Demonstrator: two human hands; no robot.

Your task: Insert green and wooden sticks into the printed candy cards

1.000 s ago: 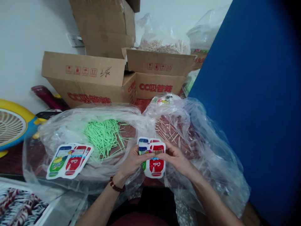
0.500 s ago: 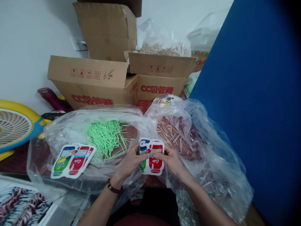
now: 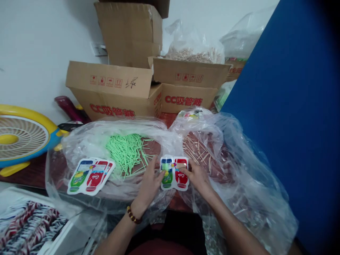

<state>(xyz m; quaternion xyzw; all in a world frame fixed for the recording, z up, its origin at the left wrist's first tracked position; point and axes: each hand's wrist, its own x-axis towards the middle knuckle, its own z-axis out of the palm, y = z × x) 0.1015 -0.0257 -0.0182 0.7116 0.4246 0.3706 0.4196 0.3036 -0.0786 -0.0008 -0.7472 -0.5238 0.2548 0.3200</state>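
Observation:
Both my hands hold a small printed packet (image 3: 174,173) with a green bottle picture and a red cola bottle picture on it. My left hand (image 3: 149,184), a bead bracelet on its wrist, grips the packet's left edge. My right hand (image 3: 198,179) pinches its right side. The packet sits low over the gap between two clear plastic bags. Green sticks (image 3: 127,152) lie heaped in the left bag and tan wooden sticks (image 3: 198,152) in the right one. A short stack of similar packets (image 3: 90,171) rests on the left bag.
Cardboard boxes (image 3: 111,92) with red print stand stacked at the back, with a bag of tan sticks (image 3: 195,47) on top. A yellow and blue fan (image 3: 21,136) sits at the left. A tall blue panel (image 3: 287,117) closes off the right. Patterned cloth (image 3: 29,223) lies bottom left.
The packet has dropped lower and turned flatter, so the green bottle picture now shows beside the red one. Both hands moved down with it. The camera view has shifted a little.

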